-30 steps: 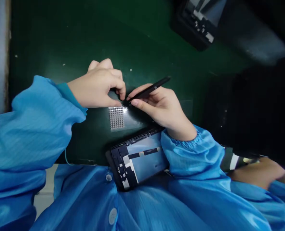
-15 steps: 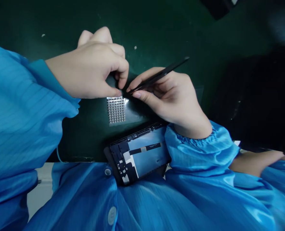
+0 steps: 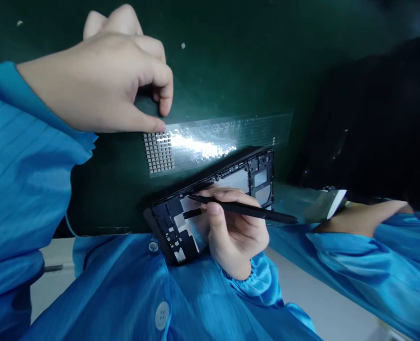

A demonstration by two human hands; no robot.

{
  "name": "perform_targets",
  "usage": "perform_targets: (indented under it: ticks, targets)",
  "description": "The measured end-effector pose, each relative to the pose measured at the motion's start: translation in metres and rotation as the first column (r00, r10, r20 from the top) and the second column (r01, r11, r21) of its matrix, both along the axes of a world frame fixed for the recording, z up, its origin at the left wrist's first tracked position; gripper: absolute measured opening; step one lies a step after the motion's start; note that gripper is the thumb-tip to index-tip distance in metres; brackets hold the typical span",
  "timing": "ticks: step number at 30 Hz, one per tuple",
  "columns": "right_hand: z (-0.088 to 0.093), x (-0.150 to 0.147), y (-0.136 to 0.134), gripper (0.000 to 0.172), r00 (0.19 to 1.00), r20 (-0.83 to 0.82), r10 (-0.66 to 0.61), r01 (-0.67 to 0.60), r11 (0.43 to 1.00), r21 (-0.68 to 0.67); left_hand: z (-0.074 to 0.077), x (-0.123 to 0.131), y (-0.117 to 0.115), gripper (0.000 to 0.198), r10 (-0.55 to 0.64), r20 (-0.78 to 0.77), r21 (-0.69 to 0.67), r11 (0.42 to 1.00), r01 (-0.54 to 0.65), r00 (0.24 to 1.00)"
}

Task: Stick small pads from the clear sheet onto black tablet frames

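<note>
My left hand (image 3: 103, 80) is curled, thumb and forefinger pinched down on the left end of a clear strip (image 3: 213, 137) that lies on the green mat (image 3: 231, 57) and carries a grid of small grey pads (image 3: 158, 151). My right hand (image 3: 231, 227) holds black tweezers (image 3: 245, 209) and rests over an open black phone frame (image 3: 210, 199) that lies tilted at the mat's near edge. The tweezer tips point left onto the frame's inside, near its lower left part.
A second person's arm in a blue sleeve (image 3: 373, 227) lies at the right edge. Dark objects (image 3: 373, 118) fill the right side of the mat. My blue coat with buttons (image 3: 162, 315) covers the bottom of the view.
My right hand has carried the tweezers from the grey pads down to the phone frame. More of the clear strip now shows. My left hand still presses the strip.
</note>
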State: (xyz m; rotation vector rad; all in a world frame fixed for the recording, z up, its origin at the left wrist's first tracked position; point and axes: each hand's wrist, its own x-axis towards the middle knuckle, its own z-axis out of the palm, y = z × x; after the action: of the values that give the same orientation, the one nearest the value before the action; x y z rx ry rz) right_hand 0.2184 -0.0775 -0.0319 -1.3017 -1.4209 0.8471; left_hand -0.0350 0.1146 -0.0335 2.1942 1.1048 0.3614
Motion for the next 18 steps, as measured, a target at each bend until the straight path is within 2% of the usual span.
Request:
perform_targets:
  ticks: [5,8,10,12,14,16,18]
  targets:
    - [-0.001,-0.004,0.008,0.032,0.993,0.107,0.055,-0.060,0.997,0.043,-0.002,0.001,0.000,0.111,-0.004,-0.039,0.050,0.999,0.006,0.999]
    - [0.008,0.000,0.003,0.039,0.983,0.156,0.092,-0.098,0.995,0.027,-0.001,0.002,-0.001,0.116,0.002,-0.077,0.067,0.998,0.003,0.997]
    - [0.019,0.003,0.009,0.044,0.968,0.204,0.148,-0.151,0.989,-0.005,0.001,0.003,-0.001,0.118,0.006,-0.075,0.060,0.998,-0.002,0.997]
    - [0.030,0.007,0.032,0.042,0.944,0.244,0.220,-0.217,0.975,-0.040,0.003,0.003,-0.001,0.120,0.009,-0.049,0.038,0.999,-0.008,0.999]
    - [0.037,0.009,0.070,0.031,0.915,0.249,0.317,-0.309,0.948,-0.072,0.005,0.002,0.000,0.118,0.006,-0.028,0.015,1.000,-0.006,1.000]
    - [0.037,0.008,0.112,0.016,0.877,0.213,0.430,-0.413,0.903,-0.119,0.005,0.002,0.000,0.113,0.010,-0.019,-0.003,1.000,-0.010,1.000]
    - [0.030,0.004,0.148,0.018,0.840,0.157,0.519,-0.492,0.851,-0.182,0.005,0.002,0.000,0.108,0.016,-0.003,-0.032,0.999,-0.016,1.000]
